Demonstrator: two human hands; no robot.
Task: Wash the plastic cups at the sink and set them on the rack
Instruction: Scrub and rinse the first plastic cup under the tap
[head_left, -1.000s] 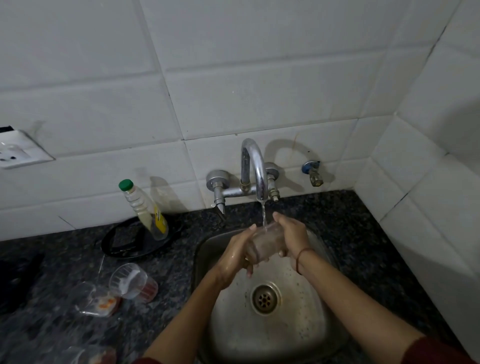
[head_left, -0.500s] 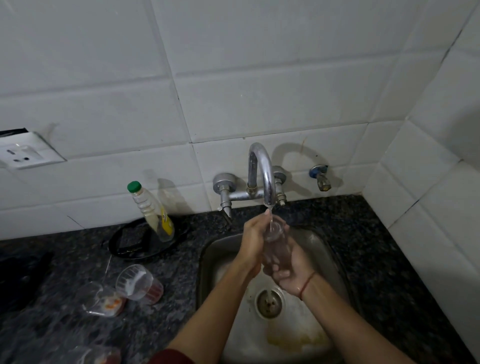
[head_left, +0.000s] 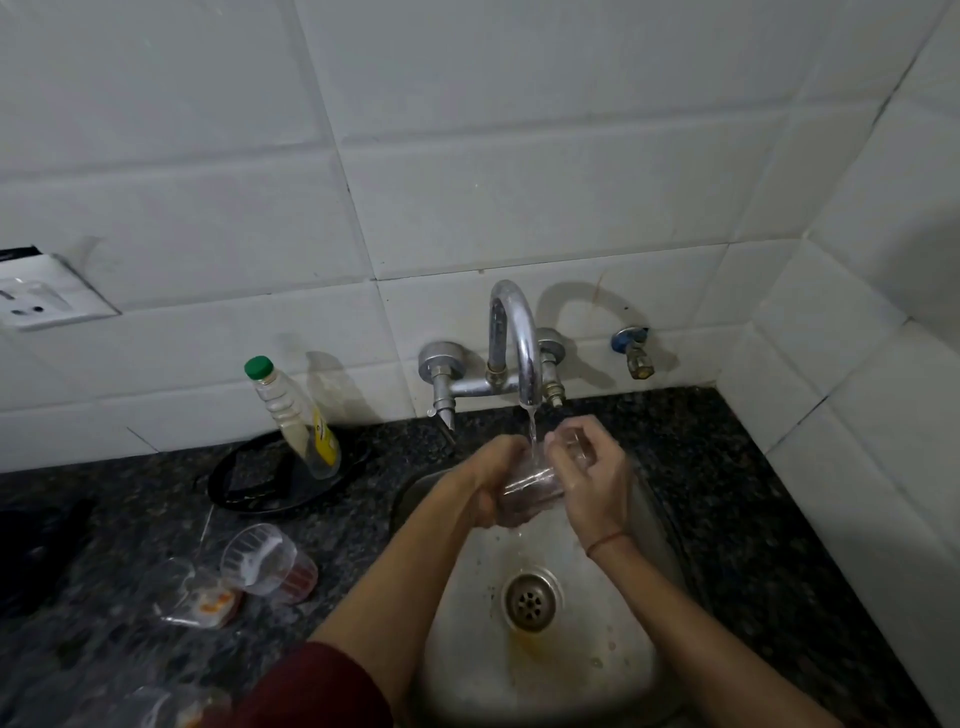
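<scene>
A clear plastic cup (head_left: 530, 486) is held under the running tap (head_left: 522, 348), above the steel sink (head_left: 540, 670). My left hand (head_left: 488, 478) cups it from the left and below. My right hand (head_left: 589, 467) grips its right side, fingers curled at the rim. Water falls into the cup's mouth. Dirty clear cups lie on the dark counter at left: one (head_left: 265, 564) on its side with red residue, another (head_left: 200, 603) with orange residue, a third (head_left: 171, 709) at the bottom edge. No rack is in view.
A soap bottle with a green cap (head_left: 296, 415) leans against the wall over a black round object (head_left: 270, 480). A small valve (head_left: 636, 353) sticks out right of the tap. A wall socket (head_left: 41, 296) sits at far left. White tiled walls close the back and right.
The cup has turned from upright to tilted with its mouth toward the stream. My right hand moved from under the cup to its right side and rim; my left hand dropped lower.
</scene>
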